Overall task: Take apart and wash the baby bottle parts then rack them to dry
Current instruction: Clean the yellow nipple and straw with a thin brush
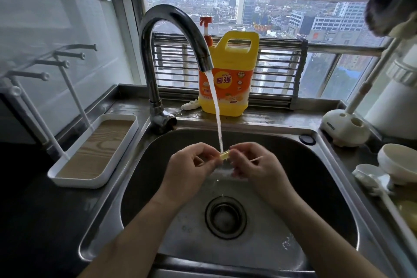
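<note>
Pinching a small yellowish translucent bottle part (223,156) between the fingertips of my left hand (189,168) and my right hand (255,168), I hold it under the water stream (216,110) from the faucet (162,52), above the middle of the sink (334,189). Both hands are closed on it. The drain (225,216) lies below. A yellow detergent jug (228,79) stands at the sink's back edge, and a white drying rack (74,142) sits beside the left edge.

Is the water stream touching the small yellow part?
Touching. Head view: the water stream lands on the small yellow part pinched between both hands.
</note>
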